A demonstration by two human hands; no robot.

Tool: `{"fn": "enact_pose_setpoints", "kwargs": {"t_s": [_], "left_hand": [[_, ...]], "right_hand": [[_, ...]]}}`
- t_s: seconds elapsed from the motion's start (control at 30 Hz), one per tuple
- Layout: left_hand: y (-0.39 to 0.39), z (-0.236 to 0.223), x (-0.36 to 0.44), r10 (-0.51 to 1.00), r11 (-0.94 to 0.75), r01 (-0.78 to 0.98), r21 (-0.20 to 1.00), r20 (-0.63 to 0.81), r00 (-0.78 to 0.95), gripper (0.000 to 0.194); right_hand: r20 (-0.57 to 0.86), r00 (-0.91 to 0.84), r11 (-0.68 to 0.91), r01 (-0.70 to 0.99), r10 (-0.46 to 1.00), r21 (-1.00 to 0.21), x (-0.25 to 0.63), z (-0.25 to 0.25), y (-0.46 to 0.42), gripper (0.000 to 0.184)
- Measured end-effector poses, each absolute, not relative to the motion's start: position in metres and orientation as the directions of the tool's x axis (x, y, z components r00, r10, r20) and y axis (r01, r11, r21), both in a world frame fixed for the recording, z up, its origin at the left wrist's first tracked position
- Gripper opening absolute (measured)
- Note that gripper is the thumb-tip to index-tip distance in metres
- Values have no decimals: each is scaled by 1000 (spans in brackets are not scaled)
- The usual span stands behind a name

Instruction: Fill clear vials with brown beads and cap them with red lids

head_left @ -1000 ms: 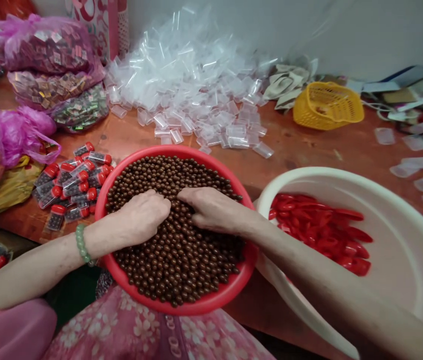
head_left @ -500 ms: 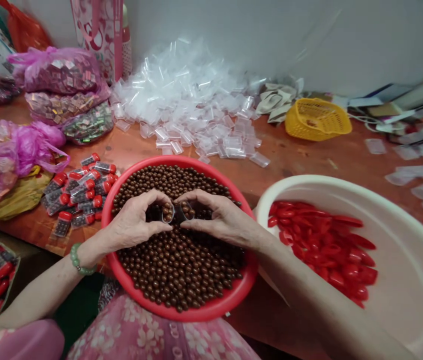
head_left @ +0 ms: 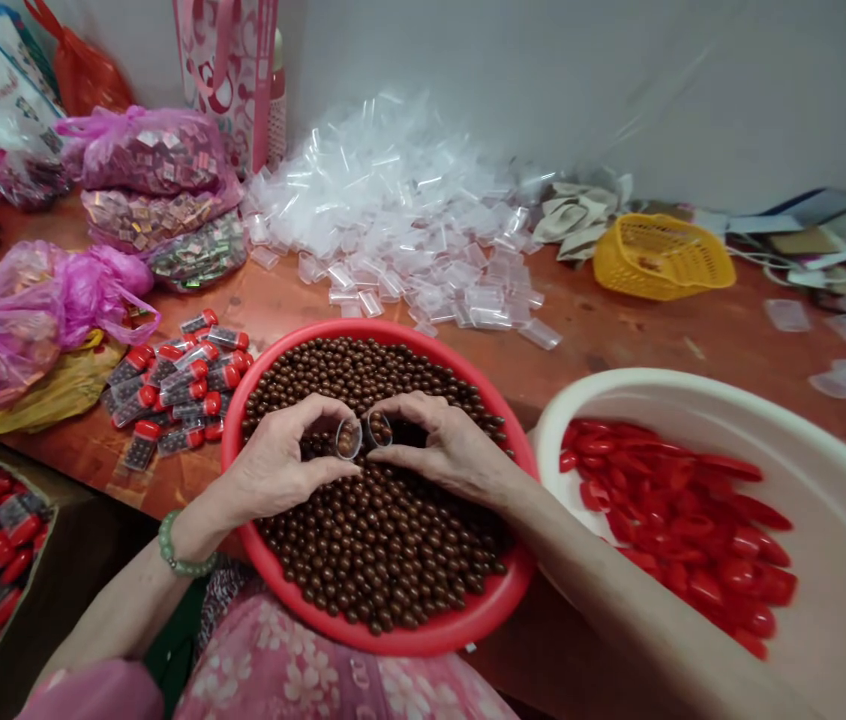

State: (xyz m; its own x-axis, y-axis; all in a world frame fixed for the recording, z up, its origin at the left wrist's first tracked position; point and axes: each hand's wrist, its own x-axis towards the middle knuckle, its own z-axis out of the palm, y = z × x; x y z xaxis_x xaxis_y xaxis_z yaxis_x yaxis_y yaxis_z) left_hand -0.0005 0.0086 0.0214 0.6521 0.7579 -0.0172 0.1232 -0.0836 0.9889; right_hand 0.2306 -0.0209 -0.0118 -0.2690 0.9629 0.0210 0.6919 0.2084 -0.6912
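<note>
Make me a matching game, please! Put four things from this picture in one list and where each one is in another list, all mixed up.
Things:
1. Brown balls
2. Long red pieces
3. Clear plastic tubes
4. Green bead bracelet

Places:
A. On the left wrist
B. In the white basin
C. In the red basin
D. In a heap on the wooden table

Right pairs: 1-C, 2-B, 3-D, 4-A.

Reddish wooden tabletop [head_left: 603, 345]: red basin [head_left: 363, 328], white basin [head_left: 618, 375], loose clear plastic tubes [head_left: 393, 220], yellow basket [head_left: 663, 258].
</note>
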Motion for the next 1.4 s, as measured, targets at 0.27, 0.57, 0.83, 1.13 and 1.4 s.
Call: {"fn": "enact_pose_setpoints", "kwargs": {"t_s": [0.27,0.57,0.83,1.13,1.4], "left_hand": [[6,18,-2,761,135,-30,990,-84,643,32],[-2,4,-10,718,487,-228,843,-238,655,49],[-4,0,-14,722,418,-162,894,-219,656,54],[1,3,-14,693,293,-132,947,-115,712,42],[1,-2,-14,670,265,-126,956,-89,737,36]], "right_hand": [[-37,-293,219,789,956,-575,224,-9,-24,30],[-124,-356,252,829,926,-500,235,6,-26,38],[27,-475,405,718,880,-566,214,60,-27,16],[-42,-683,457,531,729,-714,181,69,10,12],[-161,-680,400,587,715,-704,181,67,15,14]]}}
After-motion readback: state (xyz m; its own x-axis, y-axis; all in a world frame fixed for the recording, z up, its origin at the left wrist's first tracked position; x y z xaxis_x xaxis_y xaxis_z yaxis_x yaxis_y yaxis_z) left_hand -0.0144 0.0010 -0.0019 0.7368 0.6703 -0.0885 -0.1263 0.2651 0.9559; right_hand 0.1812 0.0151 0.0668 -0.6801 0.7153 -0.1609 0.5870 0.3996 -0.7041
